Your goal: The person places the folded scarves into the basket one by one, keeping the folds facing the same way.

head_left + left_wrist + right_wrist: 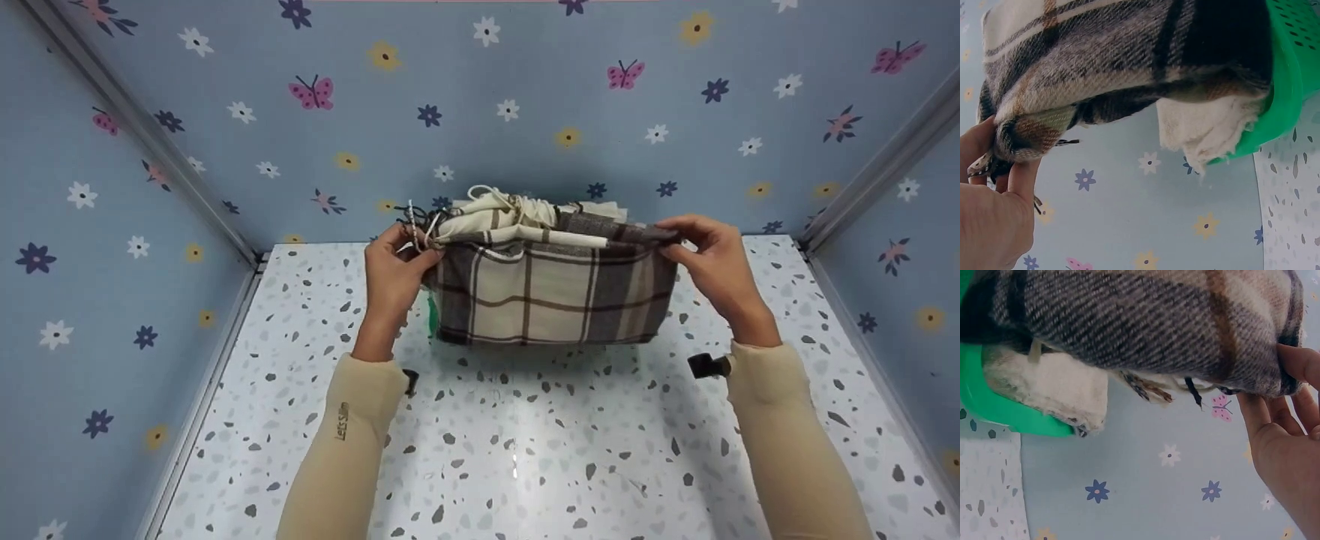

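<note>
Between both hands hangs a folded plaid scarf (pixel 555 292) in cream, grey and brown, with knotted fringe at its top left. My left hand (pixel 394 270) pinches its left upper corner, thumb in front. At the opposite upper corner, my right hand (pixel 716 259) pinches the cloth between thumb and fingers. A green basket (pixel 1289 84) with a pierced wall stands behind the scarf, mostly hidden in the head view. Cream fringed cloth (pixel 1055 388) lies over the basket's rim, just under the scarf in both wrist views.
A white speckled tabletop (pixel 517 450) spreads in front of the basket. Blue flowered panels (pixel 465 90) close off the back and both sides, with metal strips (pixel 135 112) along the corners.
</note>
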The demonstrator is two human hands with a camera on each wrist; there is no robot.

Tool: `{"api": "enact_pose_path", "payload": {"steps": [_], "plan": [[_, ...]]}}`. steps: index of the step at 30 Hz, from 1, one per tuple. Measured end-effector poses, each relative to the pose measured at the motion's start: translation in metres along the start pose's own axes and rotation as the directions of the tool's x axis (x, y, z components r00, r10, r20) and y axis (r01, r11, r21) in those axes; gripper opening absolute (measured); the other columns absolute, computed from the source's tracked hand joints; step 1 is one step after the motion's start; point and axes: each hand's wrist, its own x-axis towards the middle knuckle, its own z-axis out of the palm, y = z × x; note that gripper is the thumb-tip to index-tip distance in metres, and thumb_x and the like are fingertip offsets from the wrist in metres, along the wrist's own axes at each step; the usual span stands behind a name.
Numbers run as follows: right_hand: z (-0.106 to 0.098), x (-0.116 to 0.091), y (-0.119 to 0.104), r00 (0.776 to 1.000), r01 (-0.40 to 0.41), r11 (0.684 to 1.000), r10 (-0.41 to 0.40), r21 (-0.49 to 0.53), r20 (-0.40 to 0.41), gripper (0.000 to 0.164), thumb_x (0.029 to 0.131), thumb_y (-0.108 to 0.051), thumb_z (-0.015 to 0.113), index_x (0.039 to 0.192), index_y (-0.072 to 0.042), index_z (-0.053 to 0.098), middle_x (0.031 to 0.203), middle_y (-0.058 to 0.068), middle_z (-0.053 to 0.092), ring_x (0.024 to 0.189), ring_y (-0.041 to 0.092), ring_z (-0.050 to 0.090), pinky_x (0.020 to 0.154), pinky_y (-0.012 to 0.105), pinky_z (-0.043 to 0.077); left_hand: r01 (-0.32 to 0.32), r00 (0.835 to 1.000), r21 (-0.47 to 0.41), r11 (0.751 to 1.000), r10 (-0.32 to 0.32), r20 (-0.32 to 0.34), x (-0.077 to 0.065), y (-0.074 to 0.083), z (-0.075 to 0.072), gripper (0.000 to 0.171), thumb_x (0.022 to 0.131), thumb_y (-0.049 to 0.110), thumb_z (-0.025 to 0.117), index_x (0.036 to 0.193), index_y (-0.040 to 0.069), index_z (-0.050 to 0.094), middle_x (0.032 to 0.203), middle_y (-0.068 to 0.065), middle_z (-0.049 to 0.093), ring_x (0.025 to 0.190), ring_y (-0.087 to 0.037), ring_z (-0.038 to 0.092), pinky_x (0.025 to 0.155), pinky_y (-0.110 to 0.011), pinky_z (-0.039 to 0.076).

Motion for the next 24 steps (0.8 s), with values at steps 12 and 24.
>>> {"api": "enact_pose_path", "payload": {"steps": [12, 24], "plan": [[0.016, 0.025, 0.018, 0.998, -0.007, 1.000, 0.007, -0.013, -0.060, 0.029, 0.100, 0.008, 0.061, 0.127, 0.008, 0.071, 0.113, -0.010, 0.070, 0.107, 0.009, 0.065, 0.082, 0.019, 0.054, -0.029, 0.997, 0.002, 1.000, 0.029, -0.074, 0.023, -0.022, 0.003, 0.017, 0.093, -0.009, 0.071, 0.091, 0.007, 0.065, 0.095, -0.005, 0.067, 0.091, -0.019, 0.072, 0.067, -0.027, 0.052], [0.048, 0.039, 0.044, 0.989, -0.023, 0.981, -0.007, -0.194, -0.149, 0.037, 0.101, -0.001, 0.068, 0.138, 0.002, 0.066, 0.142, 0.018, 0.062, 0.132, 0.029, 0.058, 0.107, 0.038, 0.049, 0.074, 0.996, 0.118, 0.990, -0.068, -0.050, 0.036, -0.051, 0.007, 0.017, 0.099, -0.002, 0.070, 0.116, 0.000, 0.070, 0.125, -0.016, 0.067, 0.115, -0.031, 0.069, 0.083, -0.035, 0.057]]}}
